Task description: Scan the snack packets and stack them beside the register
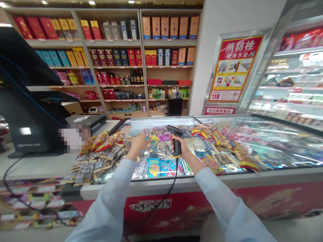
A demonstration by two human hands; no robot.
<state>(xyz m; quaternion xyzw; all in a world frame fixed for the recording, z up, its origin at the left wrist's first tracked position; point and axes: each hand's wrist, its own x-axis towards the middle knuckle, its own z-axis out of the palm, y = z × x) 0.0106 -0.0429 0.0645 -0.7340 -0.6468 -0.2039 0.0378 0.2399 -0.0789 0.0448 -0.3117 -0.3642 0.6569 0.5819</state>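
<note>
A black barcode scanner (177, 146) with an orange-edged handle is held upright in my right hand (182, 148), its head tilted over the packets and its cord hanging down across the freezer front. My left hand (139, 144) is to the left of the scanner, above the packets, with the thumb raised; its other fingers are hidden or blurred, so what it holds, if anything, cannot be made out. Between and below the hands lie blue packets (164, 167) in a wire basket. Purple packets (164, 134) lie just behind the scanner.
Long packets (88, 170) are piled at the freezer's left corner beside red-yellow packets (107, 141). A black checkout terminal (32, 117) stands on the left counter (22, 168). More packets (244, 156) lie to the right. Shelves of boxes (165, 42) line the back wall.
</note>
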